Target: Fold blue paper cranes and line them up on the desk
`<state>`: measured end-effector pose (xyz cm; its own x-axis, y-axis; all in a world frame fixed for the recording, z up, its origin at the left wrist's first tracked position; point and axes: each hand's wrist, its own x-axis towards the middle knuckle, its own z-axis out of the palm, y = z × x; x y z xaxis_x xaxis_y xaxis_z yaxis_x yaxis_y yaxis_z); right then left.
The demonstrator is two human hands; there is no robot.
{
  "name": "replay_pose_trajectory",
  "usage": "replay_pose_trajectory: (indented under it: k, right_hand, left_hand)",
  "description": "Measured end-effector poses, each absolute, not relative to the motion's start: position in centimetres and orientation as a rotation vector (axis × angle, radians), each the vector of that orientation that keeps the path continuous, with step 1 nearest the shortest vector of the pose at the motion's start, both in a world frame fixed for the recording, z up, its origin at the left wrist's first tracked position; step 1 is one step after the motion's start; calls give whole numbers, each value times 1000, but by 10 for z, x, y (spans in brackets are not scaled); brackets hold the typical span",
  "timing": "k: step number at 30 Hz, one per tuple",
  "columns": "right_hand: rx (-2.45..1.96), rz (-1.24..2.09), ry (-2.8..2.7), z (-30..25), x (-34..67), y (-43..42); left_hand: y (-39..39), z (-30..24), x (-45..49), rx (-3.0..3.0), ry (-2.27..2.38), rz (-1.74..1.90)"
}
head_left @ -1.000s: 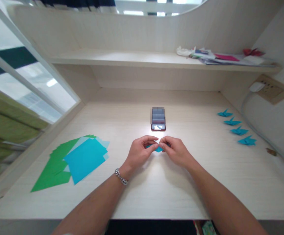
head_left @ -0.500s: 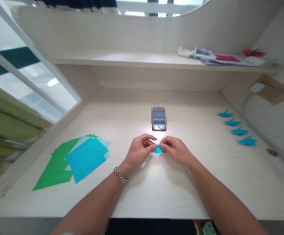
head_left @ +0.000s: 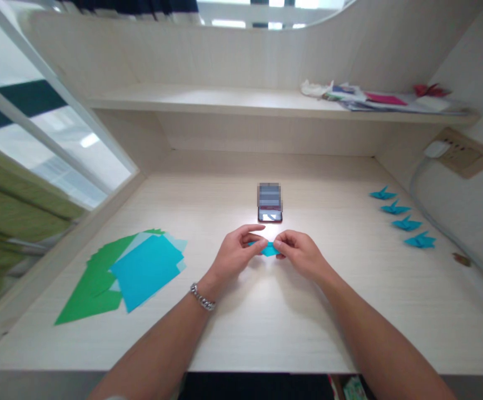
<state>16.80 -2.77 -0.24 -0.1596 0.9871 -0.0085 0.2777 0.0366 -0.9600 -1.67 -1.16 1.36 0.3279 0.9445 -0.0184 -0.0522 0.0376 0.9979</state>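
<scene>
You are in what looks like a living space, perhaps a dormitory or home study corner; which one is unclear. Your pale wood-look table point(head_left: 208, 183) is built in beneath a shelf point(head_left: 208, 103) of loose papers point(head_left: 385, 99), with a wall socket point(head_left: 472, 157) at right and a green curtain point(head_left: 11, 216) at left.

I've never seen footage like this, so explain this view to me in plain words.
No machine here: these are a person's bare hands, seen from a camera worn on the head, looking forward and down. The left hand and right hand hold a small folded blue paper between them. Beyond it on the desk lies a mostly blurred phone. At left lie blue sheets and green sheets, overlapping; at right, four folded blue figures, rather like birds, form a row.
</scene>
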Motion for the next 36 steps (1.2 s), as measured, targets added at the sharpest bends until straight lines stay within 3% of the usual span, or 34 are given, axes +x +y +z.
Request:
replay_pose_trajectory:
  k: [7,15,36]
  right_hand:
    - [-1235,1390,-1468,-4,163,-28]
    - [-1256,1306,-1363,-2,158,-28]
    - [-1213,1501,-1004,-1,153,-27]
  left_hand:
    - [-11,4,-17,1350,1007,1028]
    - [-13,7,-13,1127,929,1029]
    - [-8,-5,-11,1078,914,1034]
